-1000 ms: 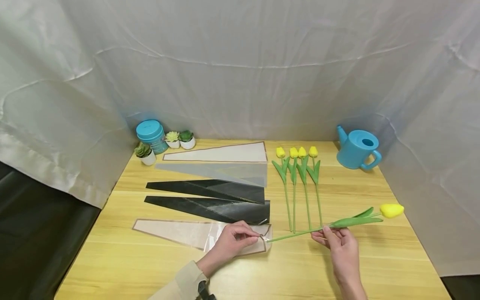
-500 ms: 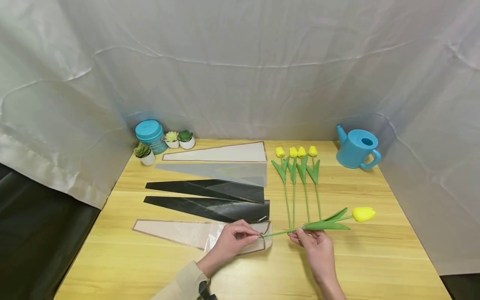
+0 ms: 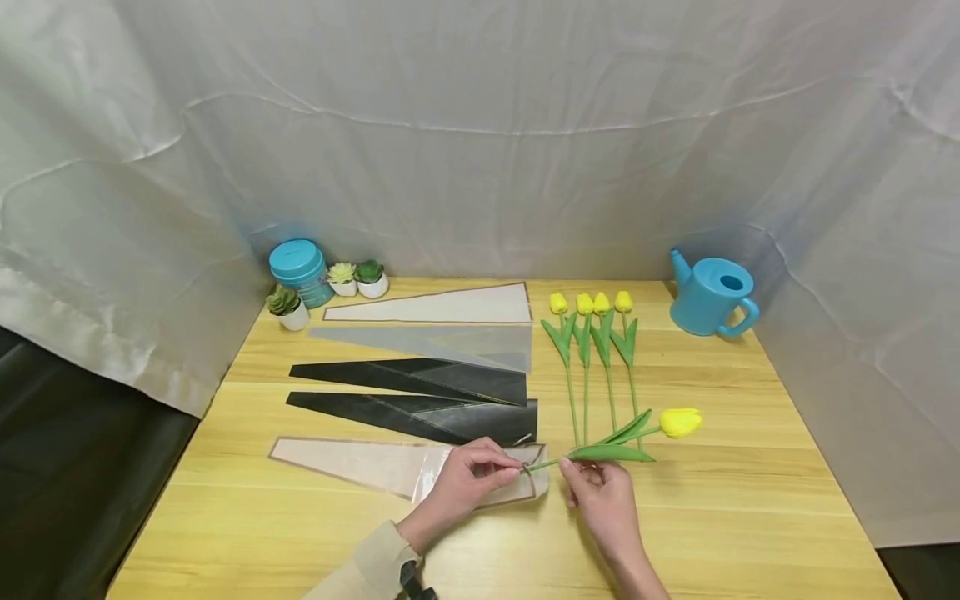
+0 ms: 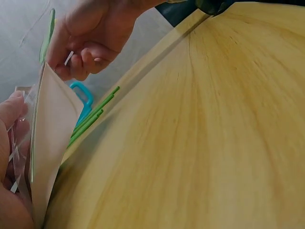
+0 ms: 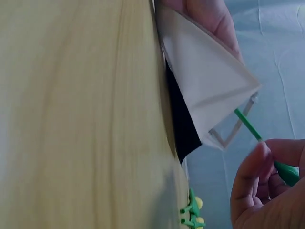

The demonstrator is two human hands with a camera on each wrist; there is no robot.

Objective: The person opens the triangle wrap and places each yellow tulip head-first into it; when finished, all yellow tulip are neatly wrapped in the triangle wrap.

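My right hand (image 3: 606, 504) pinches the stem of a yellow artificial tulip (image 3: 680, 422) just below its green leaves. The flower head points right, and the lower stem runs inside a pale flower sleeve (image 3: 345, 462) with a brown border. With thumb and fingers my left hand (image 3: 468, 479) holds this sleeve at its wide right end, and its mouth is lifted apart. In the left wrist view the stem shows behind the sleeve's clear film, beside the pale sheet (image 4: 57, 114). The right wrist view shows green stem (image 5: 249, 125) between the sleeve mouth and the right fingertips.
Two black sleeves (image 3: 337, 369), a grey sleeve (image 3: 375, 335) and a white sleeve (image 3: 450, 307) lie behind. Several yellow tulips (image 3: 601, 333) lie beside them. A blue watering can (image 3: 708, 304) stands back right; a blue tin (image 3: 298, 267) and small potted succulents (image 3: 371, 281) stand back left.
My right hand has moved left with the tulip, and its stem has slid deeper into the pale sleeve. My left hand has stayed nearly in place at the sleeve's mouth.
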